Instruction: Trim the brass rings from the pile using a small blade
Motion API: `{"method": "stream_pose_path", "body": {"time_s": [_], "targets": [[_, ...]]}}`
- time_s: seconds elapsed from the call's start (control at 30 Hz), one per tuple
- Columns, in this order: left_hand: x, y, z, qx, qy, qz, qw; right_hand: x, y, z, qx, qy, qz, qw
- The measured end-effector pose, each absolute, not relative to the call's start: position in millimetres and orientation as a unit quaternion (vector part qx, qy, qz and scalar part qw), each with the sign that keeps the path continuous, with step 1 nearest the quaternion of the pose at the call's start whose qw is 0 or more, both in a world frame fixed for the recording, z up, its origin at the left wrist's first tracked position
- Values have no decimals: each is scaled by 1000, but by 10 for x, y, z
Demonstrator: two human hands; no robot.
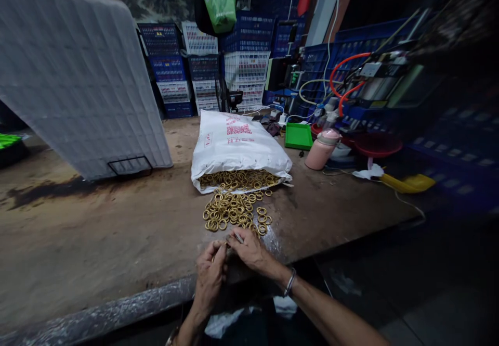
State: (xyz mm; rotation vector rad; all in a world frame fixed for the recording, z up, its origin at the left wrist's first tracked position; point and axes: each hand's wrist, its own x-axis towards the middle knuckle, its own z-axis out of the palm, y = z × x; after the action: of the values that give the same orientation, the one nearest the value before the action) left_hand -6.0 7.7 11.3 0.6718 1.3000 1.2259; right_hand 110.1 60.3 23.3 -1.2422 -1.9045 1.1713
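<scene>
My left hand [210,274] is closed in a pinch just over the table's front edge. A bit of gold colour shows at its fingertips, apparently a brass ring [227,244], mostly hidden by the fingers. Close beside it, my right hand [251,253] is closed around a small grey metal tool [238,238], whose exact kind I cannot make out. The fingertips of both hands nearly meet. Right beyond them lies a loose pile of brass rings [230,209]. They spill from the open mouth of a white woven sack [241,145] with red print, lying on its side.
A tall pale padded panel [89,86] stands on the wooden table [117,236] at left. To the right are a green tray [298,136], a pink bottle [323,149], a red bowl [377,144] and a machine with orange hoses [384,83]. Stacked crates [247,65] line the back.
</scene>
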Motion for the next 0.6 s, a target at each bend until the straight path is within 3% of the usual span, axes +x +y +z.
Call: {"method": "stream_pose_path", "body": {"time_s": [0.6], "targets": [[-54,-5,179,245,454,538,667,1106,602,262,-455,-694,477,290]]}}
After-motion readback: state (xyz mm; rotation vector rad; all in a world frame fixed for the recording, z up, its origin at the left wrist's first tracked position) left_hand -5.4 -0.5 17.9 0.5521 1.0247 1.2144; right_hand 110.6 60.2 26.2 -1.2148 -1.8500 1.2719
